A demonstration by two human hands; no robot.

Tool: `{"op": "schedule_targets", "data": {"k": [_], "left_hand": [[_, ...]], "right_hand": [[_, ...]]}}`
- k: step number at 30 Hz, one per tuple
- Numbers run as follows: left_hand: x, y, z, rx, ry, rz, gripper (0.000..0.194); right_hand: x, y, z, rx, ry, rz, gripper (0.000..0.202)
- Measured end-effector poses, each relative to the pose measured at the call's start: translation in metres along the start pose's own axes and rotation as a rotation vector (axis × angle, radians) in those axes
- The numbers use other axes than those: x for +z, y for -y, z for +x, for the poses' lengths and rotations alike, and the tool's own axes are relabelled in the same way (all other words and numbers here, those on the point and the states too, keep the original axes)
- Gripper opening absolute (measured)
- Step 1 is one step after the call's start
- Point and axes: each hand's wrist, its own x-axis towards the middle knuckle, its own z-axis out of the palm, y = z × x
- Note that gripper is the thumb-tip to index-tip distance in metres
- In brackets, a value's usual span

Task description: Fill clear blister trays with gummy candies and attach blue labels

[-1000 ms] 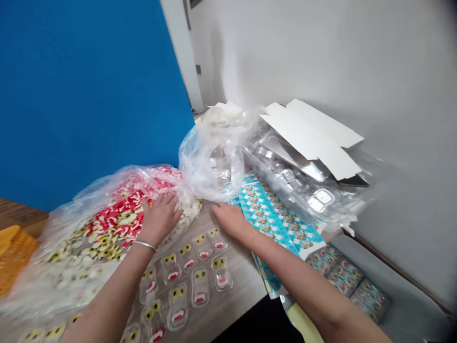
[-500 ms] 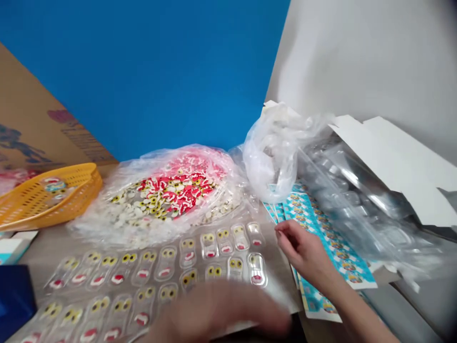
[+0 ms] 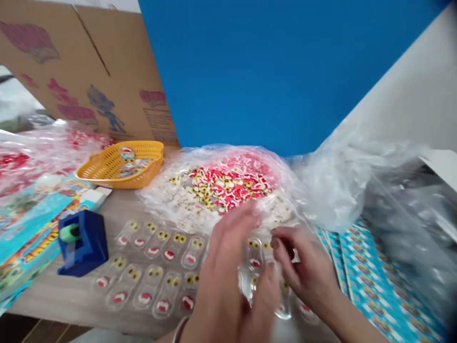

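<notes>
I see two rows of clear, waisted plastic shells (image 3: 168, 295) along the near edge of the tabletop (image 3: 50, 293). Over them my left hand (image 3: 228, 276) is spread wide; my right hand (image 3: 309, 269) curls, whether holding anything I cannot tell. Behind slumps a crinkled, filmy bag (image 3: 183, 202).

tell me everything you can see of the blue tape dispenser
The tape dispenser is dark blue, apparently plastic, with a blocky body and a green roll or core at its left end. It stands upright on the wood-look tabletop, left of the clear blister shells; nobody touches it. Whether it touches the printed sheet beside it is unclear.
</notes>
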Motion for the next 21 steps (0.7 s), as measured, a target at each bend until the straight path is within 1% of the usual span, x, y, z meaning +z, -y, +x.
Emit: {"op": "schedule_targets", "data": {"k": [1, 2, 3, 4, 5, 6, 7, 8, 9, 11, 12, 14, 16, 19, 21], "left_hand": [[0.002, 0.007, 0.019, -0.150, 0.029, -0.060, 0.056], [0.002, 0.016, 0.037, -0.305, 0.055, -0.161, 0.057], [0.000, 0.026, 0.052, -0.430, 0.062, -0.272, 0.058], [-0.003, 0.037, 0.065, -0.523, 0.049, -0.369, 0.059], [-0.009, 0.048, 0.076, -0.568, 0.010, -0.439, 0.060], [-0.015, 0.058, 0.085, -0.580, -0.048, -0.479, 0.060], [-0.023, 0.067, 0.094, -0.570, -0.116, -0.489, 0.060], [-0.031, 0.075, 0.102, -0.547, -0.184, -0.478, 0.058], [-0.040, 0.081, 0.110, -0.522, -0.242, -0.461, 0.057], [-0.056, 0.091, 0.126, -0.478, -0.329, -0.421, 0.051], [-0.064, 0.095, 0.133, -0.462, -0.360, -0.408, 0.048], [-0.074, 0.103, 0.144, -0.452, -0.403, -0.394, 0.042], [-0.080, 0.110, 0.150, -0.450, -0.424, -0.371, 0.040], [-0.082, 0.119, 0.152, -0.461, -0.429, -0.345, 0.042], [-0.082, 0.121, 0.152, -0.483, -0.437, -0.348, 0.045]], "right_hand": [[0.011, 0.003, 0.007, -0.118, 0.074, -0.051, 0.011], [0.022, 0.005, 0.014, -0.237, 0.154, -0.104, 0.010], [0.035, 0.008, 0.022, -0.335, 0.231, -0.149, 0.011], [0.047, 0.010, 0.030, -0.397, 0.280, -0.178, 0.013], [0.059, 0.011, 0.038, -0.431, 0.322, -0.183, 0.015], [0.071, 0.012, 0.047, -0.432, 0.369, -0.156, 0.014], [0.082, 0.010, 0.057, -0.400, 0.419, -0.100, 0.011], [0.092, 0.008, 0.068, -0.346, 0.459, -0.024, 0.009], [0.101, 0.003, 0.080, -0.279, 0.482, 0.048, 0.011], [0.120, -0.009, 0.108, -0.157, 0.481, 0.106, 0.019], [0.130, -0.015, 0.122, -0.128, 0.466, 0.073, 0.019], [0.149, -0.028, 0.148, -0.152, 0.487, -0.040, 0.022], [0.168, -0.036, 0.168, -0.196, 0.544, -0.133, 0.027], [0.188, -0.038, 0.184, -0.201, 0.602, -0.203, 0.028], [0.195, -0.039, 0.187, -0.177, 0.587, -0.173, 0.022]]}}
